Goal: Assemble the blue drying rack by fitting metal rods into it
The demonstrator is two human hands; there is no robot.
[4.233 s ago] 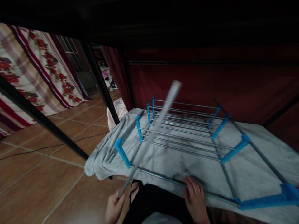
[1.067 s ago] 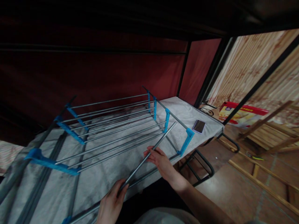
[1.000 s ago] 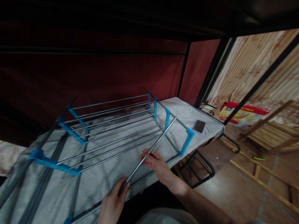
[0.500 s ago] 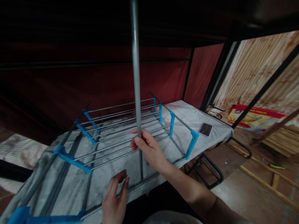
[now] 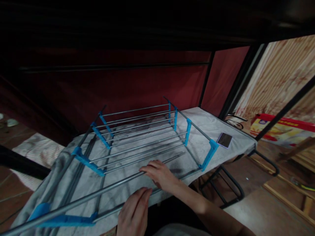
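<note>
Clock directions are read from the middle of the view. Entered first, just below 9 o'clock: one pale striped cloth [image 5: 34, 147], with a black bar [image 5: 24, 167] across its lower part. At half past 7, we list one large blue bracket [image 5: 66, 220]; at 8, several grey tubes [image 5: 76, 183] lying on the grey cover [image 5: 120, 195] of the bed. One loose metal pole [image 5: 83, 198] slants from the edge at 8 o'clock, over the bracket, to a tip between 4 and 5. Left hand [image 5: 134, 211], between 6 and 7, beside the front rail [image 5: 108, 212]: fingers together and bent, spread narrow; we cannot tell whether it grips anything. At centre, one rack [image 5: 137, 147] of thin metal bars between blue brackets, resting on the cover. Right hand [image 5: 158, 175], at 6: fingers wrapped over the loose pole, holding it. Further right we record a black metal frame [image 5: 236, 191] between 4 and 5, one phone [image 5: 224, 140] flat on the cover at half past 3, one red and yellow carton [image 5: 280, 131] at 3, and wooden bars [image 5: 285, 198] at 4.
</note>
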